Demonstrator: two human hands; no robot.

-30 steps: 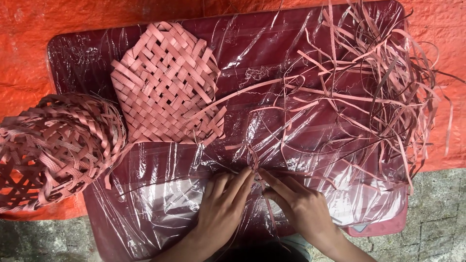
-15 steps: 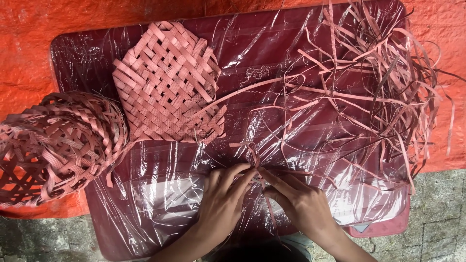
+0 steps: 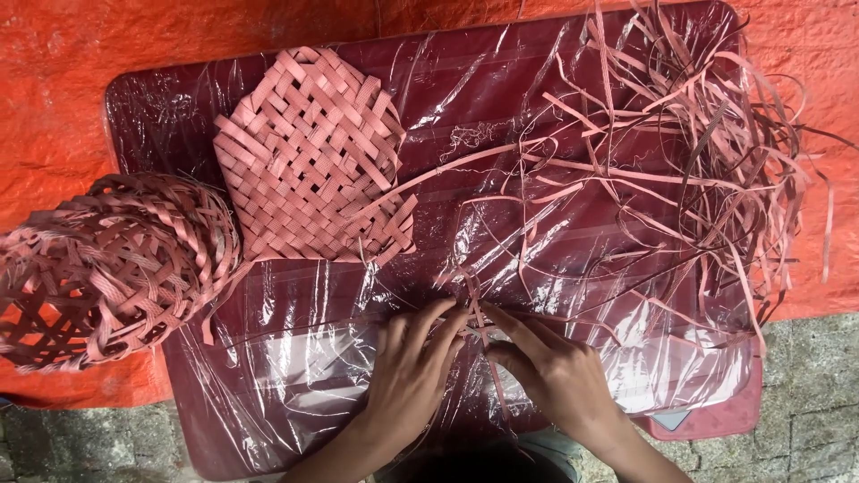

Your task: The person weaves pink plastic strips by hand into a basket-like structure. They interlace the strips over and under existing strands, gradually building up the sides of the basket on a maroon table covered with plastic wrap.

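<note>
My left hand and my right hand meet near the front of a dark red table wrapped in clear plastic. Their fingertips pinch a small crossing of pink strips that lies flat on the plastic. Long strips run from that crossing up and to the right into a loose heap of pink strips. A flat woven pink mat lies at the back left of the table, beyond my left hand.
A woven pink basket rests on its side at the table's left edge. An orange tarpaulin covers the ground behind and beside the table. Grey stone paving shows at the lower right.
Both hands stay at the same spot on the strip crossing; only the fingers shift slightly. The view has drifted a little.
</note>
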